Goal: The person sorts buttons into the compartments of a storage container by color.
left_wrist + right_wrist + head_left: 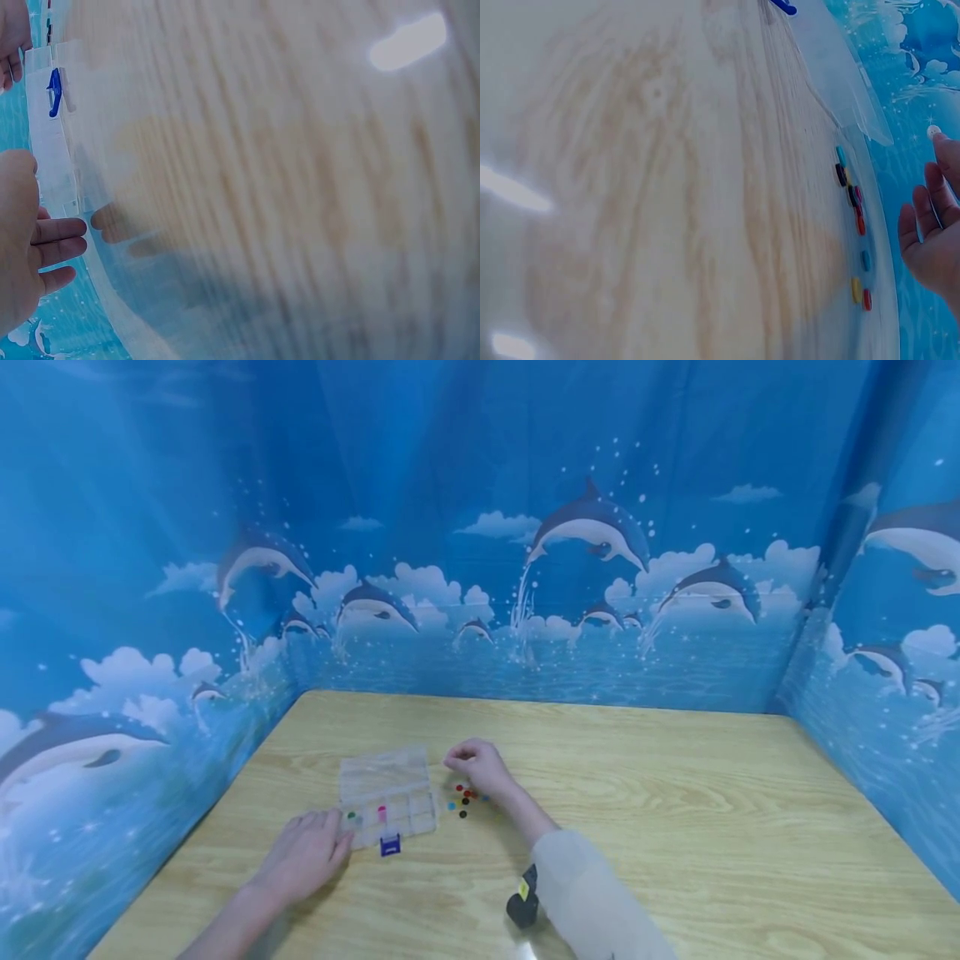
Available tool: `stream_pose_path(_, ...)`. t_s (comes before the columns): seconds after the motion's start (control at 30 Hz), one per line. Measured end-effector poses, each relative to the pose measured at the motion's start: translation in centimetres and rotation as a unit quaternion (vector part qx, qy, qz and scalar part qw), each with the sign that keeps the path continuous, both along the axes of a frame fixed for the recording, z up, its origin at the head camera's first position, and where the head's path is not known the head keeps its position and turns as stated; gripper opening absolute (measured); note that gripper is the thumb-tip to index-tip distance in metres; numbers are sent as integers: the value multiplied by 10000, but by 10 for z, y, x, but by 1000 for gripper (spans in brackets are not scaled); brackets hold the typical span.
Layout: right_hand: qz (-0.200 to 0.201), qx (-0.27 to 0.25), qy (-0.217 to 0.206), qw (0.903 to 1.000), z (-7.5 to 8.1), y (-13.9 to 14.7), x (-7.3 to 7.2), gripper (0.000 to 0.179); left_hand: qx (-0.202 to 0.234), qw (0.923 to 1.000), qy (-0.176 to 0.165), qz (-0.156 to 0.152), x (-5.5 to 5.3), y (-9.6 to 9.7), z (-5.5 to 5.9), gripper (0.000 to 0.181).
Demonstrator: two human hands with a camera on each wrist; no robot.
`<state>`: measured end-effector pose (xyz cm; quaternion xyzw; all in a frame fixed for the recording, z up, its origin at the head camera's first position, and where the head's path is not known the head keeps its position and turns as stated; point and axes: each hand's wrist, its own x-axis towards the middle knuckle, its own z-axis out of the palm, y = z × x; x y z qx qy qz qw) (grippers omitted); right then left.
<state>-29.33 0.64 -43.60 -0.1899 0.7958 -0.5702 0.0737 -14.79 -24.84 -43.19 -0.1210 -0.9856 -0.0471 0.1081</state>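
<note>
A clear plastic compartment box (412,823) with a blue latch (390,845) lies with its lid (384,773) laid back. One compartment holds a green piece (351,815), another a pink one (382,809). At the box's near left corner, my left hand (303,852) rests with extended fingers. Small round pieces in red, black, blue and yellow (856,289) lie scattered right of the box. Just beyond them hovers my right hand (480,764), its thumb and index finger close together. Something whitish shows at a fingertip in the right wrist view; I cannot tell whether it is a held piece.
The wood-grain table (675,810) extends widely to the right. Blue dolphin-print curtains (465,568) enclose its back and sides. A black device with a yellow label (522,897) is beside the right sleeve (592,893).
</note>
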Motion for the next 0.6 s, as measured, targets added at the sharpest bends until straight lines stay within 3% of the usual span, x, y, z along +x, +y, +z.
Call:
stream_pose_path(0.3, 223, -45, 50, 9997, 4, -9, 9, 16, 13, 10000, -59, 28, 1, 1, 2, 16)
stream_pose_path(0.6, 344, 5, 262, 9991, -2, -21, 15, 14, 25, 10000, -67, 41, 1, 1, 2, 18)
